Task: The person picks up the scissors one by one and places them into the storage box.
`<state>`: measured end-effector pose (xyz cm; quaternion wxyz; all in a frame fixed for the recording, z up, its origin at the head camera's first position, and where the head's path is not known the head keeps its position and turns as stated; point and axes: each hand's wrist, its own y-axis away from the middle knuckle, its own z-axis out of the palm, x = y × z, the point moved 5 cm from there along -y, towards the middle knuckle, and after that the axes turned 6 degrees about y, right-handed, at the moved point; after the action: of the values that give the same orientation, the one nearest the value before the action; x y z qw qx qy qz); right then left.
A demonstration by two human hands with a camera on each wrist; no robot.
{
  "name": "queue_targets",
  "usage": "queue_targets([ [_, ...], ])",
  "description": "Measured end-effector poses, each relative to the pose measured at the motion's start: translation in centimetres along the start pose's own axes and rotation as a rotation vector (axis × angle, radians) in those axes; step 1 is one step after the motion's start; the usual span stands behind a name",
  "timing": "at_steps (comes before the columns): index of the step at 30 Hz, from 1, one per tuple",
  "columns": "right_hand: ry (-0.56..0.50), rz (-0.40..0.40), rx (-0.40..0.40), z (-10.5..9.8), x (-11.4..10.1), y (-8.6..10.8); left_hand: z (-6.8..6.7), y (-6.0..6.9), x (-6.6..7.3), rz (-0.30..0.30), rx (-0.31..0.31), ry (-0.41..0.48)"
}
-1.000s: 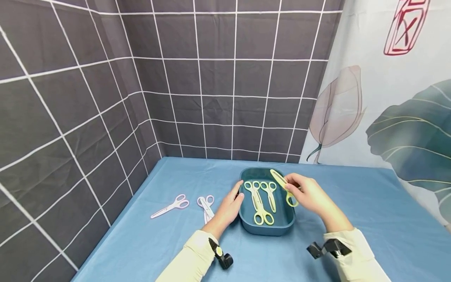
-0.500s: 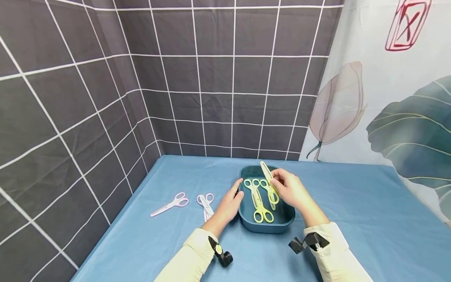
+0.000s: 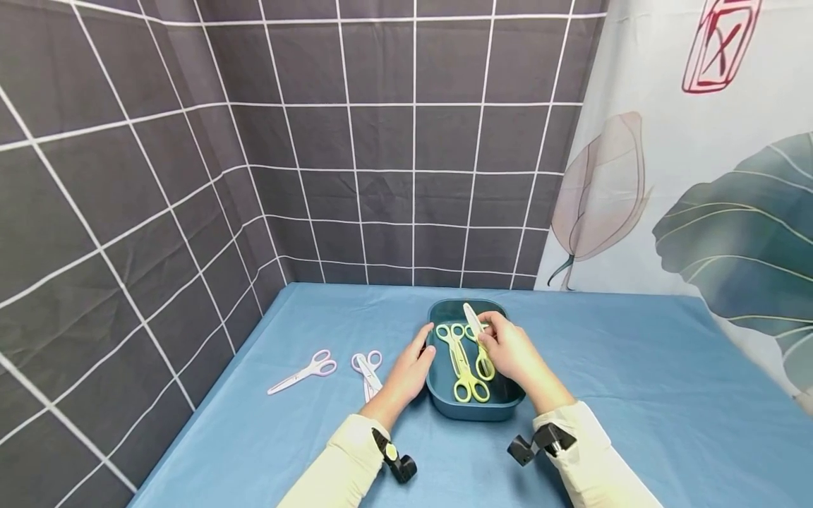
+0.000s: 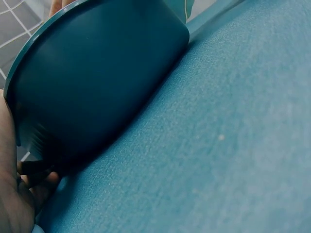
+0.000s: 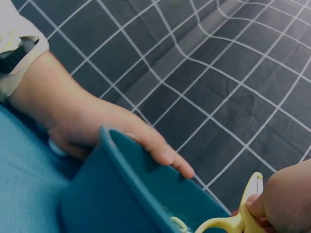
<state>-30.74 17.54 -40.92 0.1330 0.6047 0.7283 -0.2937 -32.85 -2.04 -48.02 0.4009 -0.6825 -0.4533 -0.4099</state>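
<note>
We see the left hand (image 3: pixel 406 370) at the left side of a deep blue-green plastic box (image 3: pixel 478 412) with rounded corners, its digits fairly straight and touching the box at the rim. The right hand (image 3: pixel 511 349) pinches a pair of yellow scissors with a pale blade (image 3: pixel 472 319) between thumb and fingers, blade pointing up and away, above the inside of the box. Below, two overlapping yellow-green scissors (image 3: pixel 468 379) lie with handles at opposite ends; a third yellow-green pair (image 3: pixel 470 333) is mostly covered by the right hand and its scissors. Left of the box, on the blue cloth (image 3: pixel 254 444), lie one pink-purple pair of scissors (image 3: pixel 306 372) and a crossed pink-purple set (image 3: pixel 370 368), whose lower ends the left hand hides. The left wrist view shows us only dark fragments of fingers; the right wrist view cuts off the right hand and the handles.
</note>
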Motion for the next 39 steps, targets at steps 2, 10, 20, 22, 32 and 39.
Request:
queue_targets([
  [2,0.011,0.014,-0.012,0.3,-0.1,0.0,0.0,0.0,0.0,0.0,0.0,-0.003],
  [10,0.13,0.051,-0.073,1.6,0.1,0.0,-0.1,0.0,0.0,0.007,0.006,0.0],
  [20,0.242,0.032,-0.145,2.8,-0.6,0.5,-0.1,0.0,0.1,0.009,0.005,0.0],
  [22,0.252,0.028,-0.152,3.0,-0.6,0.5,-0.1,-0.1,0.1,0.008,0.002,0.0],
  [32,0.29,0.03,-0.208,3.8,-0.5,0.9,0.0,0.0,-0.2,-0.009,0.002,-0.003],
  [39,0.31,0.026,-0.223,4.0,-0.6,0.9,0.0,-0.1,-0.2,-0.004,0.002,-0.007],
])
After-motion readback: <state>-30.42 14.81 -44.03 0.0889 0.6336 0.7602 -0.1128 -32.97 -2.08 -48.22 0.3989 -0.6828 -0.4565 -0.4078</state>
